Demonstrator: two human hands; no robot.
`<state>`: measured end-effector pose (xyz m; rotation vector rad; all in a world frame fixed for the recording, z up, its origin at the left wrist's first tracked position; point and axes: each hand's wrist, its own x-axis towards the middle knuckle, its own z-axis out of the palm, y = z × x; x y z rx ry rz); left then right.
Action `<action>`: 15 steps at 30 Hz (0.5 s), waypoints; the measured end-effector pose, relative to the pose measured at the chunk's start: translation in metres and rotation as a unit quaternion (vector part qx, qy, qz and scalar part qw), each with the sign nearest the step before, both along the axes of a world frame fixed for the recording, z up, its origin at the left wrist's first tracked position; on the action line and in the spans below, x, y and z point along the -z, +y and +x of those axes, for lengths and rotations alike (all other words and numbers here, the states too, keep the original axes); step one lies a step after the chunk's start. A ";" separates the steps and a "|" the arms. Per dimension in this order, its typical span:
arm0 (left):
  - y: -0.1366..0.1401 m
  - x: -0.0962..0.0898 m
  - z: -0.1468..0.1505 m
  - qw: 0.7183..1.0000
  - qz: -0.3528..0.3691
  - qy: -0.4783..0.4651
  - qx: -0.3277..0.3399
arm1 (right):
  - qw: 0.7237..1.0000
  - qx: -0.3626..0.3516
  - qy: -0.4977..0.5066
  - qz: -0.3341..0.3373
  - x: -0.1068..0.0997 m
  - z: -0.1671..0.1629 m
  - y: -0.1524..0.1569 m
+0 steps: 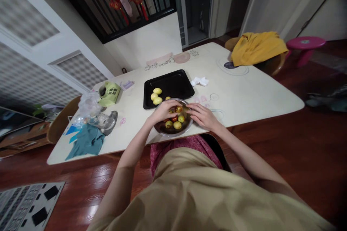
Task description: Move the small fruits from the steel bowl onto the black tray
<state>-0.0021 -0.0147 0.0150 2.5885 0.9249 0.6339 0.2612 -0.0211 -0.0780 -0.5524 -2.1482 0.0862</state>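
A round metal bowl (173, 135) stands at the near table edge. Inside it lie several small round fruits, like jujubes, some yellow-green and some red-brown. My left hand (166, 111) reaches over the bowl's left side, thumb and fingers curled around a brownish fruit (178, 109). Over the right rim, my right hand (202, 115) has its fingers stretched toward the bowl, and I see nothing in them. Behind the bowl is a black rectangular tray (173, 86), with several yellow-green fruits (157, 91) at its left end.
A crumpled white tissue (200, 81) lies right of the tray. On the left are a green cap (110, 93), plastic bags (89, 104) and a teal cloth (87, 141). A yellow garment (257, 47) hangs over a chair at the far right, near a pink stool (305, 42).
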 end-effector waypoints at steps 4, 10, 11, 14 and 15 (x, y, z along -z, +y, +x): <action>-0.005 0.004 0.005 1.000 -0.016 0.017 -0.005 | 1.000 0.001 -0.003 -0.018 0.000 0.000 0.000; -0.006 0.007 0.008 0.999 -0.024 0.038 0.001 | 1.000 -0.006 -0.003 -0.028 0.000 0.001 0.001; -0.006 0.008 0.008 0.999 -0.024 0.038 0.001 | 1.000 -0.004 -0.003 -0.024 0.000 0.001 0.001; -0.005 0.010 0.008 0.999 -0.024 0.044 0.001 | 1.000 0.000 -0.003 -0.018 -0.001 0.000 0.000; -0.005 0.011 0.008 0.999 -0.024 0.046 0.001 | 1.000 0.000 -0.002 -0.017 -0.001 0.000 0.000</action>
